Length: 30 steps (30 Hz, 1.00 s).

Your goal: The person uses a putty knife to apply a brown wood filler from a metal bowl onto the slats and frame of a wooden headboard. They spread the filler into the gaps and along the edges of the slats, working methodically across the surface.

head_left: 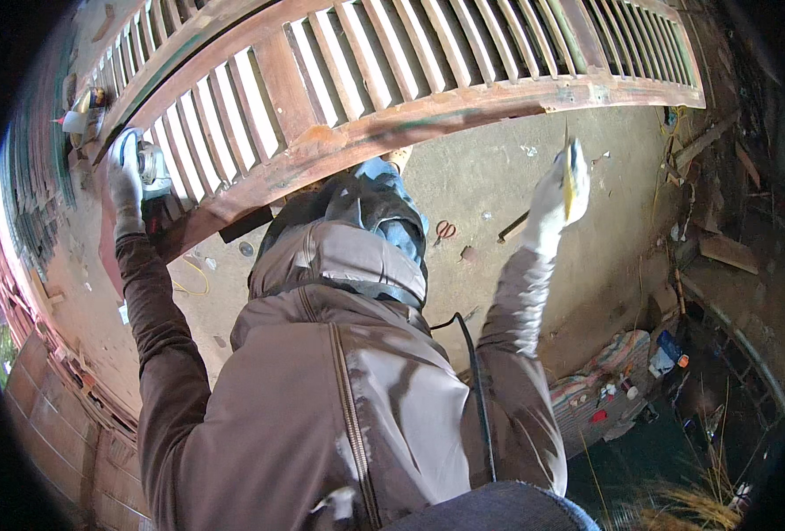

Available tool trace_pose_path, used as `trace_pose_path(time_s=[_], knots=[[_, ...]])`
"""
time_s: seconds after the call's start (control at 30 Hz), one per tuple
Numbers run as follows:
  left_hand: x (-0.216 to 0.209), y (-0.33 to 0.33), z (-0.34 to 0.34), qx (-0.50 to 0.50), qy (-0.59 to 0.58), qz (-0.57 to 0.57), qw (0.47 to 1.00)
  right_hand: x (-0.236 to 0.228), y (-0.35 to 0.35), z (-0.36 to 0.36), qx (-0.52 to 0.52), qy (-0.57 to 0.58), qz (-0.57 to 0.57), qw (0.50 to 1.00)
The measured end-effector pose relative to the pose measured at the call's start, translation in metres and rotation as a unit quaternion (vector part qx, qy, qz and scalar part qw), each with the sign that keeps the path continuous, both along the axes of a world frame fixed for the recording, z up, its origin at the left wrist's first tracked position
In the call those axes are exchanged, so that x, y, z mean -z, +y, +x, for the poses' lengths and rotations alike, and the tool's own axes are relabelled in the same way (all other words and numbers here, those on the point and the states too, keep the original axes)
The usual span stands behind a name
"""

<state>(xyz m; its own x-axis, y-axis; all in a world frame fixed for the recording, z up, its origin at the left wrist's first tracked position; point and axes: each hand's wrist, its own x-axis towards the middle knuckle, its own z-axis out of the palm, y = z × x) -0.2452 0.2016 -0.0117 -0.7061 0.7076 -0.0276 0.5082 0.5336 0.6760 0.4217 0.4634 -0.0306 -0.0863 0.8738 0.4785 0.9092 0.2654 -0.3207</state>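
Note:
A long reddish-brown wooden frame with slats (321,142) stretches across the top of the view, in front of my body. At its left end is my left hand (125,184), in a white glove. The fingers look closed against a grey-white rounded object (152,170) beside the slats; its kind is unclear. Off to the right, below the frame's lower rail, my right hand (547,202) is raised in a white glove. It is closed around a narrow, pointed tool (573,181) with a yellow part and a dark edge. Most of that tool is hidden by the glove.
Red-handled scissors (445,230) and a short dark bar (513,227) lie on the concrete floor (481,177). Long thin strips (38,159) are stacked at the far left. Wood scraps (728,251) lie at the right. A dark cord (474,354) hangs by my right arm.

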Motion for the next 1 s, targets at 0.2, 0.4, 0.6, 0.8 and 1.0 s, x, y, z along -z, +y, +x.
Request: trace_pose_path(time_s=[0.2,0.4,0.6,0.8,1.0], knots=[[0.006,0.005,-0.003,0.023,0.029,0.03,0.999,-0.035,0.031,-0.009,-0.121,-0.089,-0.051,0.987],[0.014,-0.003,-0.012,-0.035,-0.057,0.053,0.996,-0.049,0.023,-0.027,-0.148,-0.135,-0.117,0.973],[0.013,-0.004,-0.013,0.018,0.055,0.009,0.998,-0.055,0.009,-0.035,-0.157,-0.022,-0.115,0.981],[0.001,0.008,0.015,-0.094,-0.084,0.043,0.991,-0.024,-0.015,-0.045,-0.173,-0.172,-0.086,0.966],[0.005,0.001,0.0,-0.023,-0.011,0.033,0.999,-0.01,-0.048,-0.053,-0.203,-0.236,-0.068,0.948]])
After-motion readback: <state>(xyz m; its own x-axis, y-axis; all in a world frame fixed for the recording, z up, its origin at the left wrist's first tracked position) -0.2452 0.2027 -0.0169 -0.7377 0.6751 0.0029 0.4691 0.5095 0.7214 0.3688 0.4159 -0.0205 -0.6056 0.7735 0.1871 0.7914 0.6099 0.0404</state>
